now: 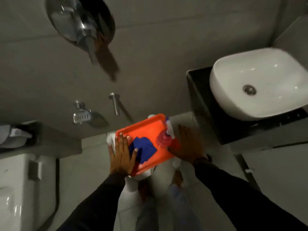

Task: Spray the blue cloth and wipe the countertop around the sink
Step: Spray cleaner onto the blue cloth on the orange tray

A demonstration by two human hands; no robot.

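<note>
long dark sleeves (93, 202) on both arms, dark band on right wrist (200, 160), blue jeans (166, 212), bare hands

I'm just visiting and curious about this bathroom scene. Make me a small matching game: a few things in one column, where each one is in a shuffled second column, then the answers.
Things:
1. blue cloth
2. spray bottle
3. white sink
4. left hand

Places:
A. on the dark countertop, at the right
B. standing at the right edge of the orange tray
C. lying flat in the tray's near part
D. spread open over the tray's left edge, thumb on the cloth

Pairs: 1-C, 2-B, 3-A, 4-D
</note>
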